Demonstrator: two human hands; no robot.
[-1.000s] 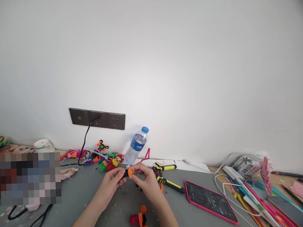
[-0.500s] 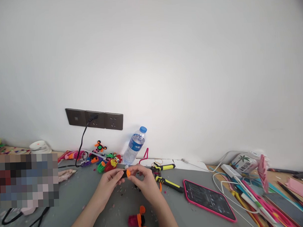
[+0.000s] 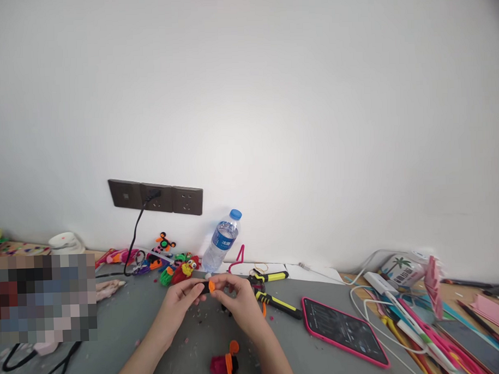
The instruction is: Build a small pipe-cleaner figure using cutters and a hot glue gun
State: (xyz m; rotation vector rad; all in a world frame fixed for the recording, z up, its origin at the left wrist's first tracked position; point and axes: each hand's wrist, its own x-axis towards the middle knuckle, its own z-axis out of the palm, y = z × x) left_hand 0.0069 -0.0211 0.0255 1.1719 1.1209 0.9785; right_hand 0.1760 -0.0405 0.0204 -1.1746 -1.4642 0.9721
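Between my fingertips is a small black and orange pipe-cleaner piece (image 3: pixel 211 286). My left hand (image 3: pixel 178 304) pinches its black end with thumb and index finger. From the other side, my right hand (image 3: pixel 239 302) grips the orange end. Below my hands on the grey mat (image 3: pixel 190 358) lies a magenta, orange and black pipe-cleaner figure part (image 3: pixel 228 365) with round orange discs. Yellow-and-black pliers (image 3: pixel 278 304) rest just right of my right hand, their jaws partly behind it. A red and yellow fuzzy figure (image 3: pixel 186 269) with eyes stands beyond my left hand.
A water bottle (image 3: pixel 222 240) leans by the wall. Right of the pliers lies a phone (image 3: pixel 344 331) in a pink case. Cables, pipe cleaners and pink scissors (image 3: pixel 443 341) crowd the right side. Another person's hand (image 3: pixel 109 289) shows at left beside a blurred patch.
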